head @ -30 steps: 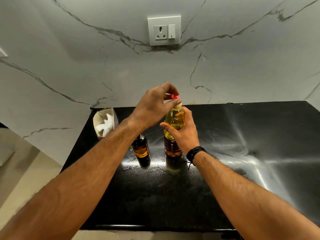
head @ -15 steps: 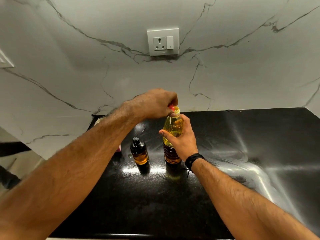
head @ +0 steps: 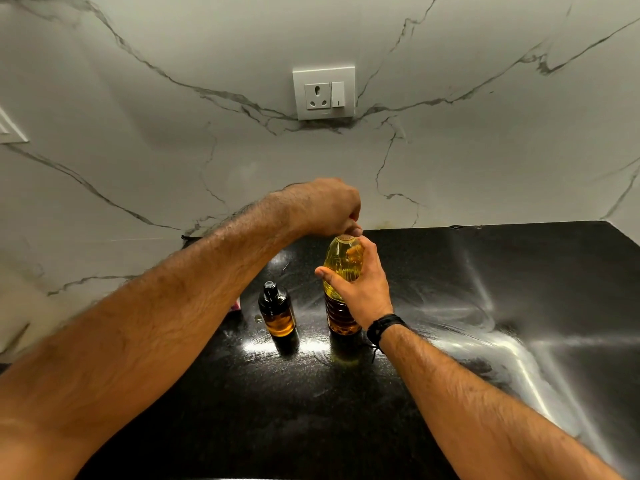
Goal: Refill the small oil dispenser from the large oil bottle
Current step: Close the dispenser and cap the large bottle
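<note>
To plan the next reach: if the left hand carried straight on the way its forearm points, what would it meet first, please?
Probably the marble wall behind the counter: the left hand, its grip on the large oil bottle top, points up-right past it. Depth is unclear.

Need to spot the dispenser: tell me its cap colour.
Black cap on the dark dispenser, clearest in the head view.

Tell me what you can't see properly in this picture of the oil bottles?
- Head view: the large oil bottle's cap is hidden under the left hand.
- Part of the bottle's side is covered by the right hand.
- A pink thing behind the left forearm is mostly hidden.
- The small oil dispenser's top is too dark to make out.
</note>
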